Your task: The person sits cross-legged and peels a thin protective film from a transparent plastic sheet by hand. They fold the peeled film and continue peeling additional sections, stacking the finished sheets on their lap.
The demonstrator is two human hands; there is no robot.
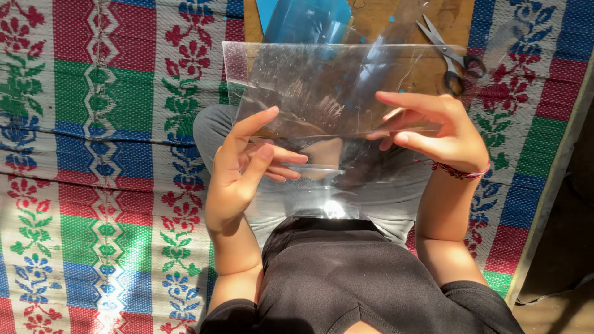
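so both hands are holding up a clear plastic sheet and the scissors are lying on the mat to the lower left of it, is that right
Not quite. In the head view, both the left hand and right hand do hold the clear plastic sheet, but the scissors lie at its upper right.

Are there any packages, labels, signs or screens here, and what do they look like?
No packages, labels, signs or screens show.
Nearest thing: a clear plastic sheet, rectangular and scratched, held up by the left hand and right hand.
Behind it: blue sheet material, unprinted, on a brown board.
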